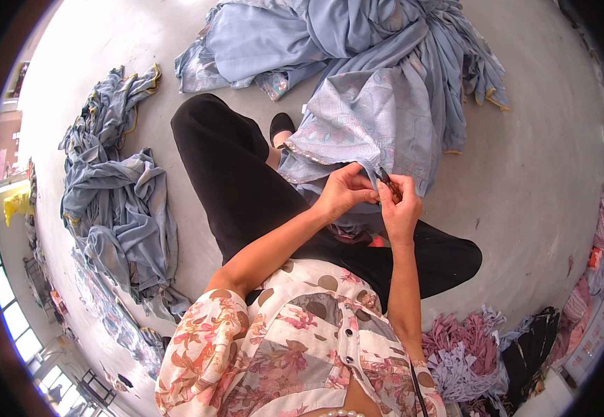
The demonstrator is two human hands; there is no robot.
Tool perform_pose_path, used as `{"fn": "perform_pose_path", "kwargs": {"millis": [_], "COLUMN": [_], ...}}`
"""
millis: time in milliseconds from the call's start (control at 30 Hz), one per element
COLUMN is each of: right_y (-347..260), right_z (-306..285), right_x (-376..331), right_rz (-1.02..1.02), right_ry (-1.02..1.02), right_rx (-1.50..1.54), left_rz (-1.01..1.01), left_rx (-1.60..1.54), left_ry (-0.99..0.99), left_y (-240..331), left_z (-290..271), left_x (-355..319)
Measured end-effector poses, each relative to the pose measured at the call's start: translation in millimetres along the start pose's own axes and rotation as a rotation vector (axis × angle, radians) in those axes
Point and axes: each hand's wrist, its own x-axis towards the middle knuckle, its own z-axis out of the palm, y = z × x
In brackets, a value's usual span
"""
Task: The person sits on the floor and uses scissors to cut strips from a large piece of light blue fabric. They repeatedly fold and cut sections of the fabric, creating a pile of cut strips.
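A large blue-grey patterned cloth spreads over the floor in front of me, and its near part drapes across my lap. My left hand is closed on the edge of this cloth, thumb and fingers pinched together. Right beside it, my right hand is closed around a small dark tool that looks like thread snips, its tip against the cloth edge. The fingers cover most of the tool, so I cannot tell its full shape. Both hands almost touch above my lap.
Crumpled blue-grey cloths lie on the floor to my left. Behind me on the right is a heap of pink and lilac fabric strips, next to a black cloth. My bent legs in black trousers frame the work.
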Motion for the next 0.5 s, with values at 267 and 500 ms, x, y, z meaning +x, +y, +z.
{"fn": "perform_pose_path", "kwargs": {"millis": [267, 500], "right_y": [0.8, -3.4], "right_z": [-3.9, -1.6], "right_x": [-0.5, 6.7], "right_rz": [-0.035, -0.164], "right_ry": [-0.037, -0.031], "right_rx": [-0.046, -0.134], "left_rz": [0.007, 0.004], "left_rx": [-0.013, 0.004], "left_ry": [0.008, -0.01], "left_y": [4.1, 0.3], "left_z": [0.9, -0.7], "left_x": [-1.6, -1.5]}}
